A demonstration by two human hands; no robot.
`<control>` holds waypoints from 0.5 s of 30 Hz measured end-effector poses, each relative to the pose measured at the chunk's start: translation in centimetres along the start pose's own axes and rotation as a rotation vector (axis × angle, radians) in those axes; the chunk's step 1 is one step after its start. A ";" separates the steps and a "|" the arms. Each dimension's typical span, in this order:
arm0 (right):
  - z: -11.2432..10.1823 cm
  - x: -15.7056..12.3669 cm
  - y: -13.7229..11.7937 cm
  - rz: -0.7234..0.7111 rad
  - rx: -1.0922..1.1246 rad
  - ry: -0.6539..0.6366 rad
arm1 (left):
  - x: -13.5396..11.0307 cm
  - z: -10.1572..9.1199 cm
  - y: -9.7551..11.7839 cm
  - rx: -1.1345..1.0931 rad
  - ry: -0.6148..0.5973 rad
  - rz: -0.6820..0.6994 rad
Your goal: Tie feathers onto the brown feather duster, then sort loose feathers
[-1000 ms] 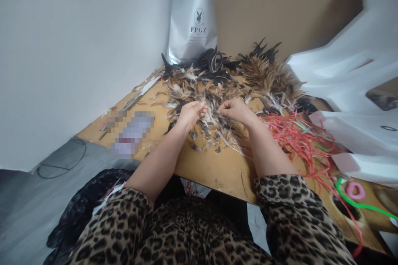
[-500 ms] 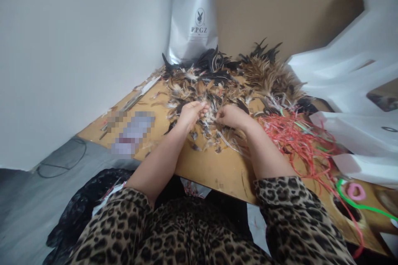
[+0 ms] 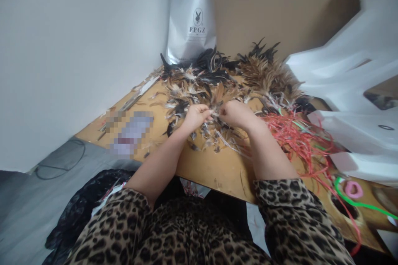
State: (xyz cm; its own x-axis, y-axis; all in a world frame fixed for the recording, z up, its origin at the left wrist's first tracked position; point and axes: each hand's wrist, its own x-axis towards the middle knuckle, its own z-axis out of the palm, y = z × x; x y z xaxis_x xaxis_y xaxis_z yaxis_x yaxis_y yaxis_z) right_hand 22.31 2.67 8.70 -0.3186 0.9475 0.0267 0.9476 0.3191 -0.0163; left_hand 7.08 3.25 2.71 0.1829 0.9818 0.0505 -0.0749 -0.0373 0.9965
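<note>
Over a pile of loose brown, white and black feathers (image 3: pixel 180 91), my left hand (image 3: pixel 196 116) is closed in a pinch on the pale base of some feathers (image 3: pixel 214 112). My right hand (image 3: pixel 236 114) sits just to the right, its fingers curled in at the same feathers; its fingertips are partly hidden. Brown feathers (image 3: pixel 220 93) fan up between the two hands. Small pale and dark feathers (image 3: pixel 207 136) lie on the wooden table (image 3: pixel 211 169) below them.
Bundled brown feathers (image 3: pixel 264 74) and red plastic strips (image 3: pixel 289 132) lie to the right, near white plastic bags (image 3: pixel 357 132). A silver bag (image 3: pixel 192 16) stands at the back. A black plastic bag (image 3: pixel 83 203) lies low on the left. The table has a round hole (image 3: pixel 345 207).
Both hands have shifted slightly and come closer together, with their fingertips now meeting at the feathers. Brown feathers now stand up between them. The view has moved a little.
</note>
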 end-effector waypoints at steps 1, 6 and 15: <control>0.1 0.1 0.1 -0.002 0.000 0.007 | 0.0 0.1 0.0 0.007 -0.007 0.003; 0.2 0.3 0.3 0.005 0.051 0.034 | 0.1 0.3 -0.3 -0.033 -0.019 -0.013; 1.5 1.5 1.5 0.119 0.830 0.208 | 0.9 -0.7 -0.3 -0.426 0.156 -0.080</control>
State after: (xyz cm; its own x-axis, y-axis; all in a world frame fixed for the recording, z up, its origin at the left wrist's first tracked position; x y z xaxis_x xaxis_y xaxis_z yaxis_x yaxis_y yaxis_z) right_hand 23.26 4.59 7.18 -0.1306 0.9785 0.1597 0.6244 0.2063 -0.7534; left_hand 6.58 4.25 2.36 0.0574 0.9960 -0.0683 -0.4687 0.0873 0.8790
